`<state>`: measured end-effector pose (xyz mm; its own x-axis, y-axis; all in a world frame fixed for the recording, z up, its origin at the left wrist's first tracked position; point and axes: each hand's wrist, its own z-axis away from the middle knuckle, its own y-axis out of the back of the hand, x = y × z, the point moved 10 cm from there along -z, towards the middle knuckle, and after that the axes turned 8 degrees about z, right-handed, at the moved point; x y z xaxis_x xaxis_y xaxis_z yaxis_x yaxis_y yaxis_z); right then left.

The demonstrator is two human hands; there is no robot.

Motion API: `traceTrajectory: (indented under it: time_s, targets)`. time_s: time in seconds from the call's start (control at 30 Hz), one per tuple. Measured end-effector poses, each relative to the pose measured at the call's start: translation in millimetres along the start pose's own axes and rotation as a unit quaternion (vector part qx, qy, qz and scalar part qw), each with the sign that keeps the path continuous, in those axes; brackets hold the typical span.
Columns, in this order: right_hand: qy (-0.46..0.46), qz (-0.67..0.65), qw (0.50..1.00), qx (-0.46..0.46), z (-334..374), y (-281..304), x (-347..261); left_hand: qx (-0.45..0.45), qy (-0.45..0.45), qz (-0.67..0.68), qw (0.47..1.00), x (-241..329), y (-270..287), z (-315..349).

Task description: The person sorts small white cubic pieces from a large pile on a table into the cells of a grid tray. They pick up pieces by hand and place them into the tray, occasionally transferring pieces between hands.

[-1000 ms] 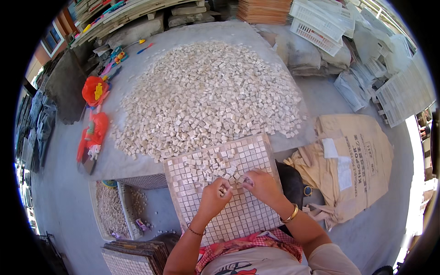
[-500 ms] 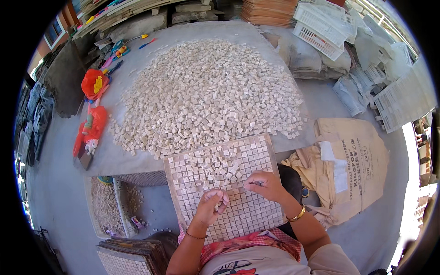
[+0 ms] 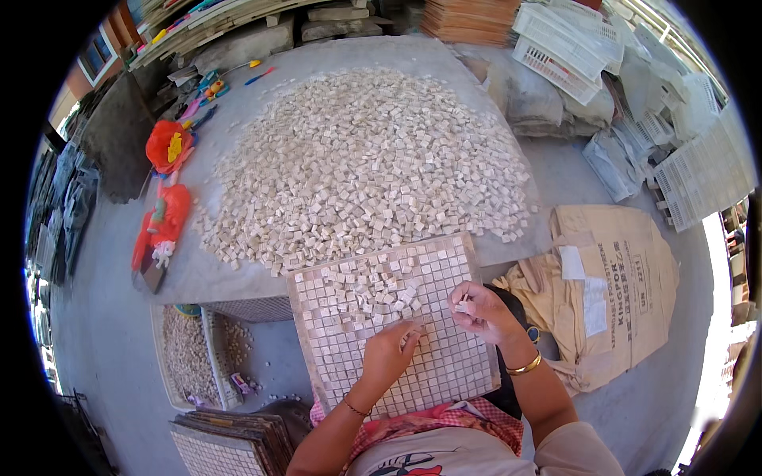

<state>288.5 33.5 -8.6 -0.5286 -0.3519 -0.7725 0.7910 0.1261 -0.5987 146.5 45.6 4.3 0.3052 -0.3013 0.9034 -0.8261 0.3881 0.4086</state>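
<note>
A square tray, divided into a grid, rests tilted over my lap. Pale square stone tiles fill most of its cells, and a loose heap of tiles lies on its upper part. My left hand is palm down over the tray's middle, its fingertips closed at the grid; whatever they pinch is hidden. Above the tray's right side my right hand is closed, with a small pale stone tile showing at the fingertips. Whether more tiles sit in that palm I cannot tell.
Beyond the tray, a large pile of stone tiles covers the table. Red plastic toys lie at its left edge. Below left are a white crate of tiles and stacked trays. A beige sack and white baskets are right.
My left hand has moved right and turned palm down onto the grid. My right hand has shifted slightly right and turned, so a tile shows at its fingertips. The view has shifted slightly.
</note>
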Motion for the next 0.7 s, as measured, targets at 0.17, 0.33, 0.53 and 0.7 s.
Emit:
traceTrajectory:
  time_s: [0.17, 0.33, 0.53, 0.7]
  targets:
    - [0.148, 0.511, 0.845, 0.046, 1, 2, -13, -0.032, -0.036, -0.191, 0.98, 13, -22, -14]
    - [0.183, 0.715, 0.668, 0.097, 5, -11, -8, -0.033, -0.089, -0.261, 0.96, 15, -33, -8]
    - [0.168, 0.719, 0.668, 0.09, 1, -13, -4, -0.032, -0.109, -0.3, 0.947, 19, -37, -2]
    - [0.176, 0.709, 0.677, 0.091, -2, -9, 0, -0.055, -0.053, -0.247, 0.966, 17, -35, -18]
